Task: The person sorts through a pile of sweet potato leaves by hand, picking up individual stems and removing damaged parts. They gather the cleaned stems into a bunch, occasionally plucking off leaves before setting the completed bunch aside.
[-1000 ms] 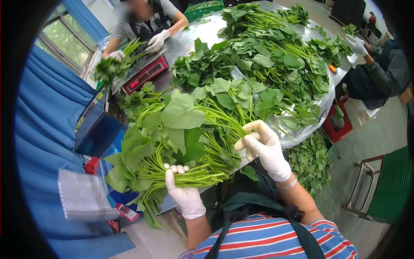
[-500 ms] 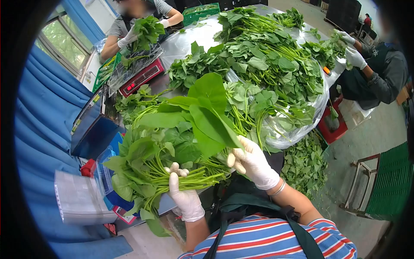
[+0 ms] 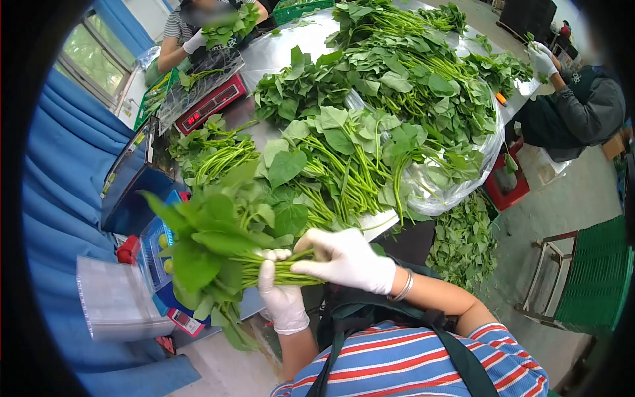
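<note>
My left hand [image 3: 284, 304], in a white glove, is wrapped round the stems of a bunch of leafy greens [image 3: 205, 241]. Its broad leaves fan out to the left, and the cut stem ends point right. My right hand [image 3: 354, 261], gloved too, closes thumb and fingers on the stems just right of the left hand. Beyond the bunch, more greens [image 3: 344, 172] lie on the metal table [image 3: 301, 41], with a larger heap [image 3: 410, 86] behind them.
A red digital scale [image 3: 211, 104] stands at the table's left. Clear plastic bags [image 3: 122, 301] and a blue basket [image 3: 155, 255] are at lower left. Two co-workers in gloves handle greens across the table and at right. Greens lie beside a red stool [image 3: 509, 188]; a green rack [image 3: 595, 274] stands at right.
My right hand has moved left and down from a large leafy sprig to the stems of the bunch. The sprig's leaves now lie with the bunch in my left hand.
</note>
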### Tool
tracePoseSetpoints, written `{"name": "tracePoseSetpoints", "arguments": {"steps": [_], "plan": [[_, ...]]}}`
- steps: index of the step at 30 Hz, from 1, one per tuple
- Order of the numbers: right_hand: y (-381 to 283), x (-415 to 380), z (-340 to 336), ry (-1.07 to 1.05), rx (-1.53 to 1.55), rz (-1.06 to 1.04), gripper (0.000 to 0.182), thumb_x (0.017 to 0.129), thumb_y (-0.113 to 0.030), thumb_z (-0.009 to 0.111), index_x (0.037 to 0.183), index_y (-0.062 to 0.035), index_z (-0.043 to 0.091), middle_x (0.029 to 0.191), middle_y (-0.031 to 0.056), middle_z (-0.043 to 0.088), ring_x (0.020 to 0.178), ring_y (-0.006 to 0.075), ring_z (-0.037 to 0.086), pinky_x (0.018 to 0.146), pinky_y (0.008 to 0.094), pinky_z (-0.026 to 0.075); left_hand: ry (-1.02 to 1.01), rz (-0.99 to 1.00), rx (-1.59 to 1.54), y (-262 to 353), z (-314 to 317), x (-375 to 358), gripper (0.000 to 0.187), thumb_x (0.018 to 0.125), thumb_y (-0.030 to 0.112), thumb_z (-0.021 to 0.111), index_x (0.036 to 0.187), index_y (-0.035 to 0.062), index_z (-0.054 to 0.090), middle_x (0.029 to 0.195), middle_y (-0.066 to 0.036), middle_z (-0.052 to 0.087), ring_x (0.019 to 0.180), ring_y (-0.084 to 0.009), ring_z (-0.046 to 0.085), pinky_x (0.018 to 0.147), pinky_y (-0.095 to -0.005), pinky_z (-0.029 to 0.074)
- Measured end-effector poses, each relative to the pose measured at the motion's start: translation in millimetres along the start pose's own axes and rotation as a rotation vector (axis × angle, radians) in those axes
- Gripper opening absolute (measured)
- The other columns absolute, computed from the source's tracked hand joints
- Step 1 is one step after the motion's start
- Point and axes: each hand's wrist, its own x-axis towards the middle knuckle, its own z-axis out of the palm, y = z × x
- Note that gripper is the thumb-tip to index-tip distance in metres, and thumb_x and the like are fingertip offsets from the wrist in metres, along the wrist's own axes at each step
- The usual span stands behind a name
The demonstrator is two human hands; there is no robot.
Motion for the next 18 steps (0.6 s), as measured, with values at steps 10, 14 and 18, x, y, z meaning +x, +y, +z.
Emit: {"name": "tracePoseSetpoints", "arguments": {"steps": [10,14,18], "plan": [[111,22,-48,0.396,-0.735,0.108,0.021,0.068,-0.021,0.068,0.084,-0.0090,0.060,0.076,0.0094,0.060,0.073,0.0258,0.059,0.066,0.0359,0.047,0.026,0.046,-0.224,24,-22,20,0.015,0.084,0.009,0.054,0.096,0.0078,0.045,0.082,-0.002,0.052,0.077,-0.0152,0.051,0.079,-0.0323,0.044],[120,15,-70,0.189,-0.335,0.410,0.022,0.071,-0.025,0.063,0.085,-0.0088,0.061,0.079,0.0105,0.061,0.076,0.0274,0.060,0.068,0.0356,0.047,-0.042,-0.002,-0.229,23,-27,19,0.017,0.082,0.008,0.055,0.095,0.0081,0.045,0.081,-0.001,0.051,0.075,-0.0147,0.051,0.077,-0.0326,0.044],[107,11,-63,0.296,-0.478,0.378,0.021,0.074,-0.024,0.061,0.089,-0.0090,0.062,0.079,0.0110,0.063,0.076,0.0285,0.060,0.067,0.0365,0.047,-0.021,-0.047,-0.214,20,-28,21,0.018,0.082,0.007,0.056,0.095,0.0086,0.045,0.079,-0.001,0.051,0.075,-0.0146,0.051,0.076,-0.0323,0.044]]}}
